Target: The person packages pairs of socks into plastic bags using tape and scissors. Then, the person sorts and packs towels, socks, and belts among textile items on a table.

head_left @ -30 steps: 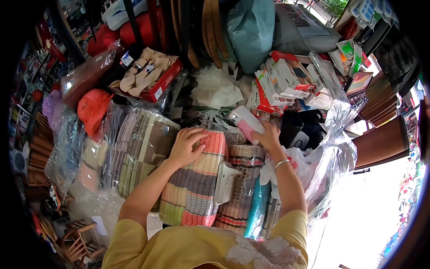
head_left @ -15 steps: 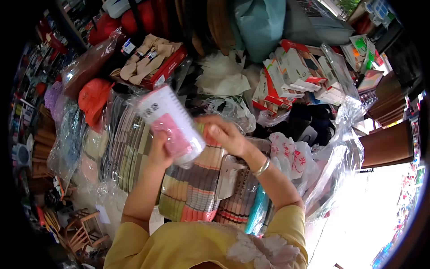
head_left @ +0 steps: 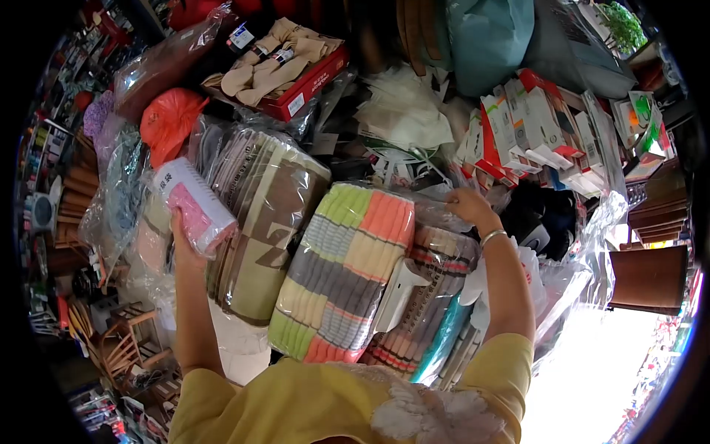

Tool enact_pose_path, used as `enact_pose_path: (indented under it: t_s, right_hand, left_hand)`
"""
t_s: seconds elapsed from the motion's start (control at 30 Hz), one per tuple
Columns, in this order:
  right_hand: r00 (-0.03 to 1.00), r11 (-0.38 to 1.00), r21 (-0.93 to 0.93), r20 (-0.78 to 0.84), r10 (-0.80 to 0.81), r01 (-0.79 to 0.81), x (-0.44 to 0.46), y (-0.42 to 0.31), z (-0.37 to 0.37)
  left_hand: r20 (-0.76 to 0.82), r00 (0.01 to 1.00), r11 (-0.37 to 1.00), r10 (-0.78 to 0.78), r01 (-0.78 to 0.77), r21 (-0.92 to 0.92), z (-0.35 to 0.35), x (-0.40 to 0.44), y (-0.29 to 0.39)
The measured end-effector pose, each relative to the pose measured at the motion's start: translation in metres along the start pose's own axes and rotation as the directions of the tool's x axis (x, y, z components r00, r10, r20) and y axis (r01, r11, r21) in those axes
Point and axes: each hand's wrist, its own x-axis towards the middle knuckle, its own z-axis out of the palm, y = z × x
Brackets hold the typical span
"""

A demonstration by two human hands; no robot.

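A white and pink plastic-wrapped packet (head_left: 194, 206) is in my left hand (head_left: 186, 248), held over the left side of the pile. My right hand (head_left: 470, 209) has its fingers pinched at clear plastic wrap, beyond the dark striped towel bundle; what it grips is too small to make out. Between my arms lies a wrapped bundle of multicoloured striped towels (head_left: 344, 274). To its left is a green and brown towel bundle (head_left: 270, 229), and to its right a white plastic piece (head_left: 399, 296) rests against the darker striped bundle (head_left: 436, 277).
A red box of beige socks (head_left: 314, 80) stands at the back left, near a red bag (head_left: 170, 122). White and red boxes (head_left: 525, 129) are stacked at the back right. Loose clear plastic (head_left: 407, 111) lies at the back middle, and wooden chairs (head_left: 133, 333) stand lower left.
The packet has passed from my right hand to my left and moved to the far left. My right hand has gone back to the plastic at the right. The view has shifted.
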Motion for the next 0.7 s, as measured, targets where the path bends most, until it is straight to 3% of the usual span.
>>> enact_pose_path:
  t_s: [0.03, 0.07, 0.13, 0.17, 0.2, 0.27, 0.3, 0.33, 0.47, 0.53, 0.57, 0.6, 0.7]
  right_hand:
    - [0.991, 0.992, -0.007, -0.059, 0.123, -0.123, -0.004, -0.006, -0.002]
    - [0.991, 0.993, -0.014, -0.056, 0.118, -0.119, 0.003, 0.001, 0.008]
    - [0.907, 0.977, 0.157, -0.415, -0.070, 0.147, 0.021, 0.021, 0.036]
    - [0.910, 0.977, 0.153, -0.409, -0.076, 0.150, 0.014, 0.006, 0.030]
    - [0.933, 0.876, 0.438, -0.358, -0.036, 0.202, 0.005, -0.010, 0.025]
    - [0.956, 0.693, 0.687, -0.292, -0.014, 0.220, -0.006, -0.044, 0.020]
    - [0.964, 0.869, 0.437, -0.223, -0.146, 0.233, -0.007, -0.056, 0.021]
    - [0.961, 0.953, 0.146, -0.119, -0.249, 0.265, -0.009, -0.067, 0.021]
    - [0.957, 0.890, 0.374, 0.026, -0.290, 0.260, -0.026, -0.094, 0.009]
    - [0.908, 0.833, 0.409, 0.025, -0.418, 0.372, -0.001, -0.075, 0.029]
    - [0.927, 0.793, 0.512, -0.020, -0.374, 0.331, 0.013, -0.064, 0.048]
    - [0.926, 0.791, 0.514, -0.018, -0.376, 0.331, 0.031, -0.055, 0.066]
    - [0.981, 0.882, 0.450, 0.061, -0.182, 0.136, 0.046, -0.048, 0.077]
  left_hand:
    - [-0.007, 1.000, 1.000, 0.003, -0.003, -0.006, -0.002, 0.001, -0.001]
    - [-0.053, 0.999, 1.000, 0.006, -0.006, -0.005, -0.004, 0.002, -0.002]
    - [-0.105, 0.994, 1.000, 0.008, -0.008, -0.003, -0.006, 0.005, -0.004]
    - [-0.133, 0.991, 0.999, 0.031, -0.029, 0.018, -0.007, 0.006, -0.005]
    - [-0.159, 0.986, 0.998, 0.053, -0.047, 0.042, -0.008, 0.006, -0.007]
    - [-0.169, 0.985, 0.999, 0.045, -0.040, 0.034, -0.007, 0.007, -0.007]
    - [-0.171, 0.984, 0.999, 0.039, -0.036, 0.025, -0.007, 0.008, -0.007]
    - [-0.173, 0.984, 0.999, 0.042, -0.037, 0.028, -0.007, 0.008, -0.008]
    - [-0.116, 0.992, 0.999, 0.053, -0.053, 0.007, -0.013, 0.014, -0.010]
    - [-0.083, 0.994, 0.998, 0.066, -0.066, 0.006, -0.012, 0.016, -0.010]
    - [-0.105, 0.992, 0.997, 0.070, -0.067, 0.030, -0.009, 0.016, -0.009]
    - [-0.127, 0.989, 0.996, 0.075, -0.069, 0.050, -0.008, 0.015, -0.009]
    - [-0.173, 0.982, 0.992, 0.082, -0.064, 0.111, -0.003, 0.015, -0.008]
